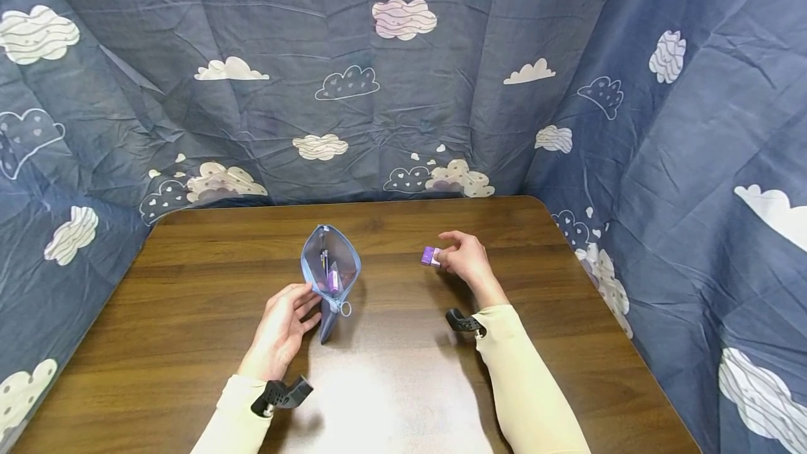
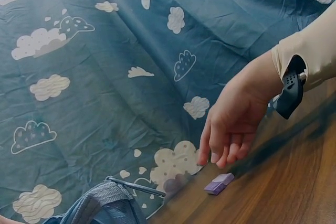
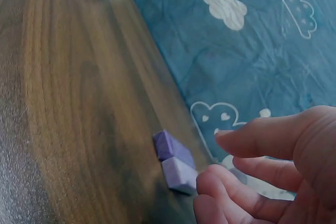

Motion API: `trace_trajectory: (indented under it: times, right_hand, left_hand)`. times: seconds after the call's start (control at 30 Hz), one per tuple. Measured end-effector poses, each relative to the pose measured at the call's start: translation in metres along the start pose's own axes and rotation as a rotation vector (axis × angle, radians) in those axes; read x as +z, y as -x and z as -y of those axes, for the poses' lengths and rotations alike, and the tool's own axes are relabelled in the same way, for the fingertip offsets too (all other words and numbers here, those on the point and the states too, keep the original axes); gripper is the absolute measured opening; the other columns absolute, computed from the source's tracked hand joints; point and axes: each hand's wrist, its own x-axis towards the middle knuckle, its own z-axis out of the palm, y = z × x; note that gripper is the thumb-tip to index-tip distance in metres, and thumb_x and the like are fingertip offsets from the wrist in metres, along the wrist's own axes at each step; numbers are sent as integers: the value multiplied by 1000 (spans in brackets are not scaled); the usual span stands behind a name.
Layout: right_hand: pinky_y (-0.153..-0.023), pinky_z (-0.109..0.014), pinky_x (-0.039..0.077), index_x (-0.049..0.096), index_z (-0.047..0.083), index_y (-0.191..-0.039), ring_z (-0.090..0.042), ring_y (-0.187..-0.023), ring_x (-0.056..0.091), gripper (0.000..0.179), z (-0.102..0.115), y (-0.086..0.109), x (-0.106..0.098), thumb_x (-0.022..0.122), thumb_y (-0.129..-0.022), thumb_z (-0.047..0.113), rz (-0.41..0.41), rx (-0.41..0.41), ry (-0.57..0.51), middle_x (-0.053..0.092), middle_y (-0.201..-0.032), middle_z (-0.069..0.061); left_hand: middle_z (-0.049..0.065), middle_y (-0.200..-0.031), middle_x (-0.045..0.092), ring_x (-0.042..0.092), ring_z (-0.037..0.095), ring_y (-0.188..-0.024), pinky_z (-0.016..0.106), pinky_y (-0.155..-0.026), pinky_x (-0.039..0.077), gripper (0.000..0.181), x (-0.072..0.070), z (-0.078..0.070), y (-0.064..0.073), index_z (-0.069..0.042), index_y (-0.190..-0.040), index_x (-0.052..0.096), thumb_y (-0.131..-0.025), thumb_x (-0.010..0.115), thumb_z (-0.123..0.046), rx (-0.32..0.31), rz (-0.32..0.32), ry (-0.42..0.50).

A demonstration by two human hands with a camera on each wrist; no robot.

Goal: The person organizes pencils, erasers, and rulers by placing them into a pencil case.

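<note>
A blue zippered pencil pouch (image 1: pixel 329 314) stands upright on the table with its mouth spread wide. Pens (image 1: pixel 324 260) and a purple-and-white item (image 1: pixel 333 279) show inside it. My left hand (image 1: pixel 281 324) holds the pouch at its near left side, fingertips at the rim and wall. In the left wrist view the pouch (image 2: pixel 107 203) fills the bottom edge. A small purple-and-white eraser (image 3: pixel 177 162) lies on the table to the right. Over it hovers my right hand (image 1: pixel 465 258), thumb and fingers parted; the left wrist view shows the eraser (image 2: pixel 219 183) just below the fingertips.
The brown wooden table (image 1: pixel 391 230) reaches back to a blue cloud-print curtain (image 1: pixel 353 118), which also hangs along both sides. A black wrist mount (image 1: pixel 464 321) sits on the right sleeve, another mount (image 1: pixel 281 394) on the left.
</note>
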Motion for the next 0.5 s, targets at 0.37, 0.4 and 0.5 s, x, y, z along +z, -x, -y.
trace_trajectory:
  times: [0.37,0.4,0.5]
  right_hand:
    - [-60,-30,55,61,3,-133,-21,-72,70,54,-14,-5,2,73,-81,-4,41,69,-56,71,-87,-14]
    - [-61,-30,55,61,3,-133,-21,-73,70,54,-15,-5,2,73,-81,-5,45,71,-63,71,-87,-13]
    - [-62,-31,55,60,2,-133,-23,-74,70,55,-19,-6,2,72,-80,-5,63,66,-92,71,-87,-14]
  left_hand:
    - [10,-100,70,58,29,-112,59,-107,26,23,-1,1,0,-14,-80,69,-100,57,-10,-2,-2,-7]
    - [10,-100,70,58,28,-112,58,-107,27,23,-1,1,0,-14,-80,69,-100,57,-10,-1,-2,-8]
    - [10,-101,70,58,28,-112,58,-106,27,23,-1,0,0,-14,-80,69,-100,57,-10,1,-1,-11]
